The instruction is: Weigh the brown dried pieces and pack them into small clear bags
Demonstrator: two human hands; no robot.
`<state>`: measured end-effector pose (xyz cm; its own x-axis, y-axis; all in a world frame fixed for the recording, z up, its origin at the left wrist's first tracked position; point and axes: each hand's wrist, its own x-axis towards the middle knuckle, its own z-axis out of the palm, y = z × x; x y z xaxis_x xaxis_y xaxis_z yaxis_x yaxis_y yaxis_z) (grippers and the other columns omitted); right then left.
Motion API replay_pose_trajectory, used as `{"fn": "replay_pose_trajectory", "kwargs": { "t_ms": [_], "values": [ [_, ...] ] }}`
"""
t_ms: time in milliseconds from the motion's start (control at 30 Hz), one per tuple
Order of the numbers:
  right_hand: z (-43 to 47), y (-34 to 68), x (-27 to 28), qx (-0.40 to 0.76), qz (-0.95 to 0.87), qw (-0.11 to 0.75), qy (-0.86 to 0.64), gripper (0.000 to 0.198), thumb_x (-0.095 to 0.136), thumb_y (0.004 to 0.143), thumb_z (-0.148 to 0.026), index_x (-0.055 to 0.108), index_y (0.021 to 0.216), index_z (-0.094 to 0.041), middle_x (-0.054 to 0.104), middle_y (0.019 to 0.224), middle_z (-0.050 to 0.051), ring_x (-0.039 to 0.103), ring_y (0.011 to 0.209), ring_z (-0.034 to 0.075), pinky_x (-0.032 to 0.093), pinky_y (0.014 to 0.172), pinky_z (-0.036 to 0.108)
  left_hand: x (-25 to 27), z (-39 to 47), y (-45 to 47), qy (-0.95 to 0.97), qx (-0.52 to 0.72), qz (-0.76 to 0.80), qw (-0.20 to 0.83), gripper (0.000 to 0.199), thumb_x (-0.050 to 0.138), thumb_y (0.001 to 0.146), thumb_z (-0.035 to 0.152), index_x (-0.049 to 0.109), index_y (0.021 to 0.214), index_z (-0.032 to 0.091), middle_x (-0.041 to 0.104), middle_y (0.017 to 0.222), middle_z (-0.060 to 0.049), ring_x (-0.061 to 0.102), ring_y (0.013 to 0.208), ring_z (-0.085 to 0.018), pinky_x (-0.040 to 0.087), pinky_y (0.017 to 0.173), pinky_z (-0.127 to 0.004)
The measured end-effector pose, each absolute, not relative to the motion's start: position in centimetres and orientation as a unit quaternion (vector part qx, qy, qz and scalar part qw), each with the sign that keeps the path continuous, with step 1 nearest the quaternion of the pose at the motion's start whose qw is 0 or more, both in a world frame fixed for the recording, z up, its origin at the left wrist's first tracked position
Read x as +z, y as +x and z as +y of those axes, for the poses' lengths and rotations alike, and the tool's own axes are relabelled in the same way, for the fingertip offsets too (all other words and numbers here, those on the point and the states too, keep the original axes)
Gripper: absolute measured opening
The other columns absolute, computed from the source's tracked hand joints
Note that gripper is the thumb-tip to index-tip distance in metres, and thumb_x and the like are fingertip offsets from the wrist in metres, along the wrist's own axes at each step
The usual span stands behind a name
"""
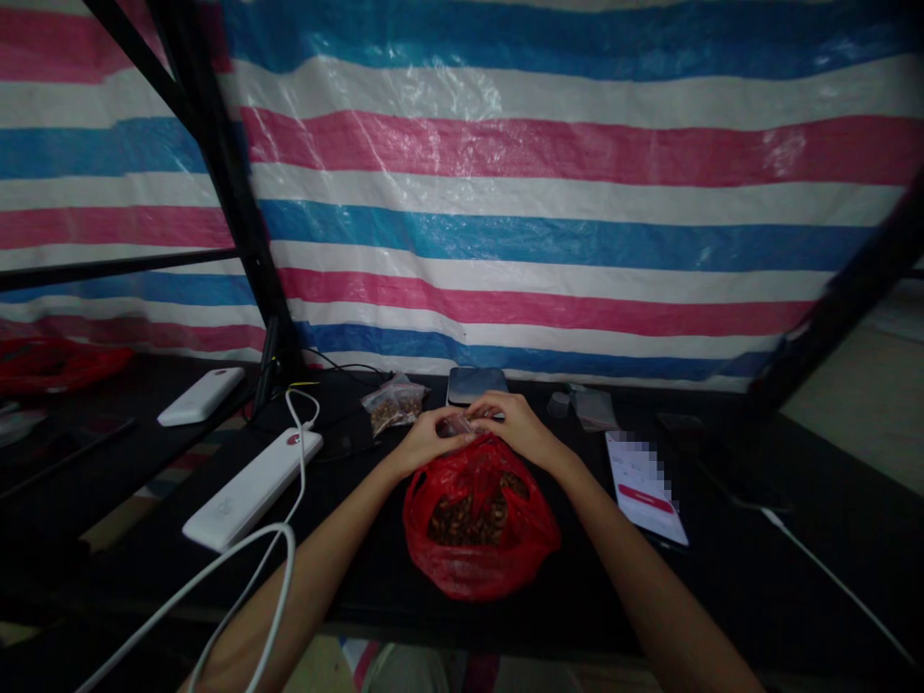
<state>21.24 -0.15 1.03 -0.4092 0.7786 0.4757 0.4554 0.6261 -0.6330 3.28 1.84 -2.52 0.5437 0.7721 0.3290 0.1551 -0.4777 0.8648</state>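
Note:
My left hand (pixel 427 441) and my right hand (pixel 514 425) come together just beyond a red plastic bag (pixel 440 573). Between their pinched fingers is a small clear plastic bag (pixel 456 423), partly hidden by the fingers. The red bag lies open at the top and holds many small brown pieces (pixel 469 515), too small to name surely. Behind my left hand rests a clear zip bag (pixel 396 404) filled with similar brown pieces. A dark flat device (pixel 474 383), perhaps a small scale, sits just behind my right hand.
A white power bank (pixel 249 491) with a looping white cable (pixel 293 539) lies on the left. Another white power bank (pixel 202 397) is farther left. At right are a lit phone (pixel 646 491), flat clear bags (pixel 596 409) and a small round lid (pixel 558 403). Striped sheeting (pixel 541 241) hangs behind.

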Motion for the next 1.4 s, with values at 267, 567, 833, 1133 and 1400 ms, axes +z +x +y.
{"fn": "replay_pose_trajectory", "kwargs": {
  "t_ms": [267, 567, 833, 1133, 1400],
  "values": [
    [-0.3, 21.2, 1.1, 0.225, -0.805, 0.402, -0.374, 0.014, 0.058, 0.072, -0.015, 0.065, 0.084, -0.016, 0.065, 0.082, 0.004, 0.059, 0.072, 0.013, 0.045, 0.068, 0.024, -2.5, 1.8, 3.3, 0.775, 0.369, 0.292, 0.422, 0.040, 0.060, 0.070, 0.037, 0.060, 0.101, 0.012, 0.063, 0.095, -0.007, 0.056, 0.086, -0.019, 0.041, 0.080, -0.029],
    [1.1, 23.7, 1.5, 0.111, -0.748, 0.422, -0.500, 0.014, 0.052, 0.076, -0.018, 0.064, 0.083, -0.018, 0.066, 0.077, 0.004, 0.060, 0.070, 0.015, 0.045, 0.065, 0.026, -2.1, 1.8, 3.1, 0.761, 0.382, 0.316, 0.419, 0.042, 0.060, 0.070, 0.038, 0.058, 0.105, 0.014, 0.063, 0.101, -0.007, 0.056, 0.092, -0.020, 0.040, 0.084, -0.029],
    [2.2, 30.6, -1.3, 0.125, -0.712, 0.086, -0.686, 0.030, 0.068, 0.058, -0.009, 0.064, 0.086, -0.015, 0.063, 0.072, 0.005, 0.060, 0.070, 0.017, 0.043, 0.062, 0.024, -2.2, 2.9, 2.6, 0.749, 0.407, 0.336, 0.400, 0.040, 0.058, 0.072, 0.039, 0.059, 0.104, 0.014, 0.064, 0.099, -0.006, 0.057, 0.090, -0.019, 0.040, 0.081, -0.027],
    [3.2, 29.2, -3.6, 0.101, -0.737, 0.098, -0.662, 0.011, 0.062, 0.067, -0.011, 0.062, 0.077, -0.015, 0.063, 0.081, 0.006, 0.059, 0.077, 0.015, 0.039, 0.061, 0.021, -2.4, 2.8, 2.7, 0.770, 0.380, 0.347, 0.377, 0.041, 0.057, 0.072, 0.040, 0.060, 0.104, 0.015, 0.064, 0.097, -0.005, 0.056, 0.087, -0.019, 0.040, 0.078, -0.028],
    [2.4, 29.0, -2.6, 0.059, -0.743, 0.120, -0.655, 0.004, 0.062, 0.071, -0.020, 0.059, 0.072, -0.018, 0.063, 0.078, 0.005, 0.058, 0.075, 0.016, 0.036, 0.059, 0.022, -2.4, 2.7, 2.7, 0.771, 0.382, 0.343, 0.376, 0.040, 0.057, 0.072, 0.041, 0.060, 0.103, 0.015, 0.064, 0.097, -0.005, 0.056, 0.085, -0.019, 0.041, 0.076, -0.027]
  ]
}}
